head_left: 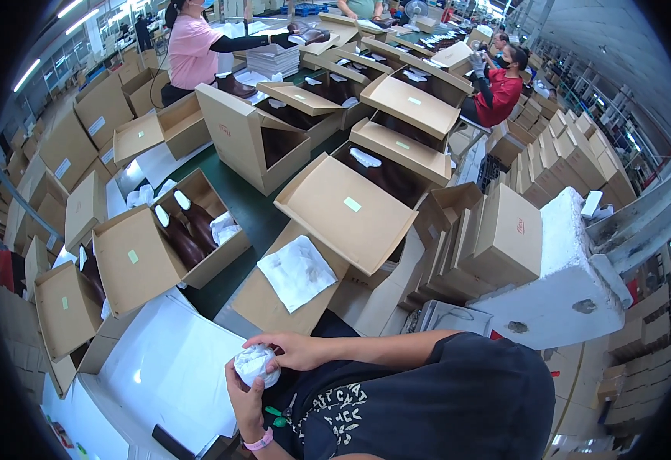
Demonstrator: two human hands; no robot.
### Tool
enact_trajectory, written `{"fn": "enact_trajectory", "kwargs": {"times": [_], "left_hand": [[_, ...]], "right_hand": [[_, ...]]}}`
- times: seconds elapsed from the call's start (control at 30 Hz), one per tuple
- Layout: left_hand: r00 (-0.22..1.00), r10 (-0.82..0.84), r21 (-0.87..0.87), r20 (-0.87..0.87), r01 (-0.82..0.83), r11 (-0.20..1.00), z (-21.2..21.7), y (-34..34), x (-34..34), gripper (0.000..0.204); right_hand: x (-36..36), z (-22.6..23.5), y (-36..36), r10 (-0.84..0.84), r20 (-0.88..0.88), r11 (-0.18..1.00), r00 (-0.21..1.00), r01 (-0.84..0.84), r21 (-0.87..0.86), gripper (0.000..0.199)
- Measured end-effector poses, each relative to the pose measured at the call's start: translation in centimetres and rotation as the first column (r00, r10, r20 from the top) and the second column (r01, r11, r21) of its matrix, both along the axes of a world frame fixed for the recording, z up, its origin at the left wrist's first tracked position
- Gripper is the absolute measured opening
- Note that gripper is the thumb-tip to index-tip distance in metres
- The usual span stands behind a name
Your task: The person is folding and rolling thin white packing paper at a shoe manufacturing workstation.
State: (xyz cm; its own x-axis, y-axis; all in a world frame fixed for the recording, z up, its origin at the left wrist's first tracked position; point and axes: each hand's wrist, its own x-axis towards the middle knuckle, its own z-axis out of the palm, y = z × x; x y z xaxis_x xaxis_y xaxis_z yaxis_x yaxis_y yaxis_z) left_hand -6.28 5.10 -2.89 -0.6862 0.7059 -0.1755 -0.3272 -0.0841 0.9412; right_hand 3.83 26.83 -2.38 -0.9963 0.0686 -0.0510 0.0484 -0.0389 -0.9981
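Note:
Close to my chest I hold a crumpled ball of white tissue paper (256, 363). My left hand (245, 399) cups it from below, with a pink band on the wrist. My right hand (293, 350) lies over its top, fingers curled around it. In front of me a folded white tissue sheet (297, 270) rests on a flat cardboard lid (255, 303). To the left an open shoe box (201, 264) holds a pair of dark brown boots (190, 230) and some white paper.
Many open cardboard boxes with dark boots (385, 172) crowd the green table (251, 207). A sheet of white paper (167, 368) lies at lower left. Stacked closed boxes (504, 230) stand to my right beside a white block (573, 284). Other people work at the far end.

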Motion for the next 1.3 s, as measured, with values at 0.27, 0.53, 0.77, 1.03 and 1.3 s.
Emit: {"fn": "enact_trajectory", "kwargs": {"times": [0.27,0.53,0.77,1.03,1.3], "left_hand": [[0.988,-0.152,-0.125,-0.028,0.147,0.981,1.7,-0.5,-0.8,0.089],[0.998,0.060,-0.063,-0.029,-0.062,0.996,-0.1,-0.5,-0.4,0.086],[0.992,0.121,-0.043,-0.048,-0.123,0.991,-0.3,0.2,0.3,0.082],[0.987,0.099,-0.047,-0.130,-0.106,0.993,-0.3,0.4,-0.1,0.076],[0.999,0.028,-0.070,-0.018,-0.029,0.997,0.1,-0.9,-0.8,0.076]], "right_hand": [[-0.4,0.4,0.8,0.144,-0.036,0.982,0.989,-0.138,0.129,0.076],[-0.7,-1.8,-1.1,0.024,0.129,0.979,0.991,0.003,-0.205,0.073],[-0.7,-1.6,-0.9,0.015,0.185,0.988,0.983,0.014,-0.152,0.065],[-0.5,-1.4,-1.4,-0.063,0.142,0.968,0.988,0.095,-0.232,0.057],[0.0,-0.9,-1.6,-0.077,0.046,0.996,0.996,0.076,0.036,0.052]]}}
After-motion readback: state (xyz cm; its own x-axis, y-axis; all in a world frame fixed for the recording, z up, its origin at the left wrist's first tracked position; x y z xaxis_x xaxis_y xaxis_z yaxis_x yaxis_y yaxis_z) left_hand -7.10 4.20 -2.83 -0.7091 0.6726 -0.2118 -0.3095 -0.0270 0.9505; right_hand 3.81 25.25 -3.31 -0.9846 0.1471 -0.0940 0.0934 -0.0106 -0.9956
